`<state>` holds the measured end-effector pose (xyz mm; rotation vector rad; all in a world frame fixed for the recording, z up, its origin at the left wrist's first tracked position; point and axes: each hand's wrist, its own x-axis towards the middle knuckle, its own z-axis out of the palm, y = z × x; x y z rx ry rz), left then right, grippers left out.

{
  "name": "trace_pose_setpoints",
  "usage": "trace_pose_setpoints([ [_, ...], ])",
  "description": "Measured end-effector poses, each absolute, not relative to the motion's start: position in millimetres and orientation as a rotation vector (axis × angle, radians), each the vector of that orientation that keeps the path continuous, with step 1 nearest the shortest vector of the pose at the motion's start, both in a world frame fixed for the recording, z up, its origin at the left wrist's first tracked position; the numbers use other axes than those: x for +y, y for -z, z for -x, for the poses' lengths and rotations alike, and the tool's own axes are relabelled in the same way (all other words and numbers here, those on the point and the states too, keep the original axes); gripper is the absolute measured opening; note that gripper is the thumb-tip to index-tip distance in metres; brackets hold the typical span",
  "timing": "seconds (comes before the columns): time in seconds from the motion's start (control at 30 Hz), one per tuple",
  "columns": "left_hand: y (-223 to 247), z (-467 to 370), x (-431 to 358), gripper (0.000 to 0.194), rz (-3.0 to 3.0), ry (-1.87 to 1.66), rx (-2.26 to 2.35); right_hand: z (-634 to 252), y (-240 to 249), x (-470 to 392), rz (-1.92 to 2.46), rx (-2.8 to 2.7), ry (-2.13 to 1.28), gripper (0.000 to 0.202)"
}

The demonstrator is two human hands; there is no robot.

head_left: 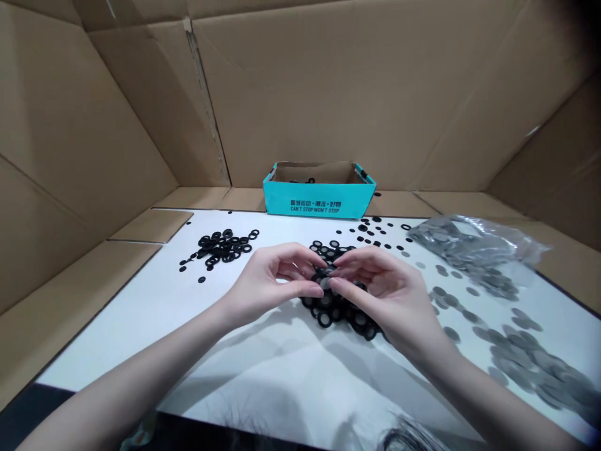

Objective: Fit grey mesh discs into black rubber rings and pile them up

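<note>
Along the nearest edge of my feed I am seeing some wispy dark strands showing in front of the white table. At the near right, loose grey discs are lying in an overlapping spread that is thinning out towards the middle. Both bare forearms are reaching in from the bottom corners, and the two hands are meeting over the centre of the tabletop. The left hand is curving inward with its thumb and fingers closing at the tips, and the right hand is mirroring it; between the two thumb tips I am making out a small grey disc, which both hands are gripping lightly, though the fingertips are partly hiding it and I am not managing to tell whether a ring is around it. Directly beneath and around the fingers, a heap of black rings with grey centres is spreading. Off to the left, well apart from the hands, open black rings are sitting in a cluster, with small black discs lying beside it. On the right, a clear plastic bag is holding more grey discs. Farther back, a teal box is standing open with a few dark pieces showing inside, and tall cardboard walls are enclosing everything.
</note>
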<state>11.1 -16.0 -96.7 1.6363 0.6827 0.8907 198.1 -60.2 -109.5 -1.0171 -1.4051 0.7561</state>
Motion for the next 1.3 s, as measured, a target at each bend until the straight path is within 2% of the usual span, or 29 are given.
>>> trace_pose_setpoints([
  [0.17,102.9,-14.4,-24.6,0.022,-1.659,-0.890,0.628,-201.5,117.5,-66.0,1.055,-1.449,-0.612,0.010],
  [0.6,111.2,-15.1,-29.3,0.011,-1.919,-1.007,0.618,-197.1,128.0,-72.8,1.114,-1.553,-0.637,0.012],
  [0.83,117.4,-14.7,-31.6,0.012,-1.957,-1.094,0.638,-197.9,129.5,-70.2,1.135,-1.576,-0.719,0.022],
  [1.07,118.4,-12.7,-30.7,0.011,-2.156,-1.044,0.627,-200.4,132.2,-74.1,1.148,-1.552,-0.817,0.024],
  [1.17,119.3,-11.7,-30.8,0.016,-2.216,-0.999,0.619,-200.2,132.6,-72.2,1.179,-1.547,-0.802,0.022],
  [1.3,120.3,-11.1,-31.6,0.013,-2.235,-0.956,0.662,-200.2,133.4,-69.4,1.222,-1.579,-0.765,0.018],
])
